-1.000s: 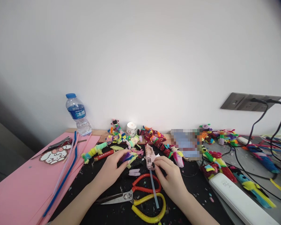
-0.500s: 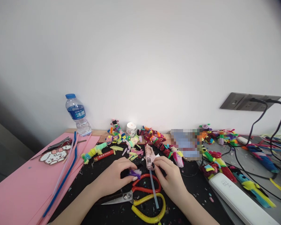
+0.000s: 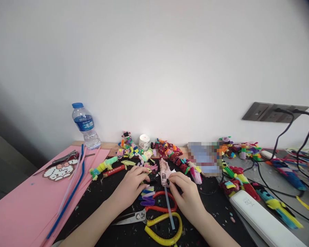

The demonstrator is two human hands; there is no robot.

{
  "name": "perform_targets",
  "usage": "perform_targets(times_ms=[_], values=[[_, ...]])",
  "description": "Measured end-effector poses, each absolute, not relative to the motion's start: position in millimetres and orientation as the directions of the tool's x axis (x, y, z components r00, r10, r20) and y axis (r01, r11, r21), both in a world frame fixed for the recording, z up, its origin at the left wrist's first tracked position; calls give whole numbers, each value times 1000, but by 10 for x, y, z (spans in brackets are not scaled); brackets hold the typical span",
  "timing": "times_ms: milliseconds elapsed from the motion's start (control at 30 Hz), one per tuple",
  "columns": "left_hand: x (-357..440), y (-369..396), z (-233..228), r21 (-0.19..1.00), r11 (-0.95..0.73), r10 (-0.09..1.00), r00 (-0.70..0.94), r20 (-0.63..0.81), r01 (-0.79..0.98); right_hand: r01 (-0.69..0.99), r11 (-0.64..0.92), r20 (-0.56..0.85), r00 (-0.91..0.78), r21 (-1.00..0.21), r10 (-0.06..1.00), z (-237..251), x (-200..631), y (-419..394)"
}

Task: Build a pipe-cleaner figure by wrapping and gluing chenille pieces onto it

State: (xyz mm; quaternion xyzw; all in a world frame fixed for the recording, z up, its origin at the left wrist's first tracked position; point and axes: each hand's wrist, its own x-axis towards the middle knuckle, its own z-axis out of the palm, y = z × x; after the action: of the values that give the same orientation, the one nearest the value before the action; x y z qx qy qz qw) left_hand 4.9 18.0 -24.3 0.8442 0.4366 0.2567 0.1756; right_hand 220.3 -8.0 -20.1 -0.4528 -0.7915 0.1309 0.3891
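While the right hand (image 3: 186,192) curls its fingers (image 3: 173,179) around the rear of the pink glue gun (image 3: 164,171), the thumb and forefinger are clenched on its body, and the clear glue stick (image 3: 169,211) trails back from that grip toward the wrist. The gun lies just beyond those fingertips, nozzle pointing away on the black mat (image 3: 100,192). Its forearm slants in from the lower right. The left hand (image 3: 130,187) rests palm down with fingers loosely bent, tips at the small pile of cut pipe cleaner pieces (image 3: 147,196); whether it pinches one I cannot tell. Directly below both sets of fingers lie 2 pairs of scissors, red-handled scissors (image 3: 154,206) and yellow-handled scissors (image 3: 164,231). Beyond the fingertips stand finished pipe cleaner figures (image 3: 167,149).
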Motion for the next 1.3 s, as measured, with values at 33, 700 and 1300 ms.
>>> perform_targets(times_ms=[33,700,1300], values=[[58,182,-239,523,-560,825,487,286,643,616,555,495,-289,-559,820,-202,2202,-79],[246,-101,-97,798,-489,861,341,377,351,481,646,481,-432,-593,763,-112,2121,-162],[251,-100,-132,900,-325,925,295,239,290,456,650,496,-420,-608,760,-119,2125,-150]])
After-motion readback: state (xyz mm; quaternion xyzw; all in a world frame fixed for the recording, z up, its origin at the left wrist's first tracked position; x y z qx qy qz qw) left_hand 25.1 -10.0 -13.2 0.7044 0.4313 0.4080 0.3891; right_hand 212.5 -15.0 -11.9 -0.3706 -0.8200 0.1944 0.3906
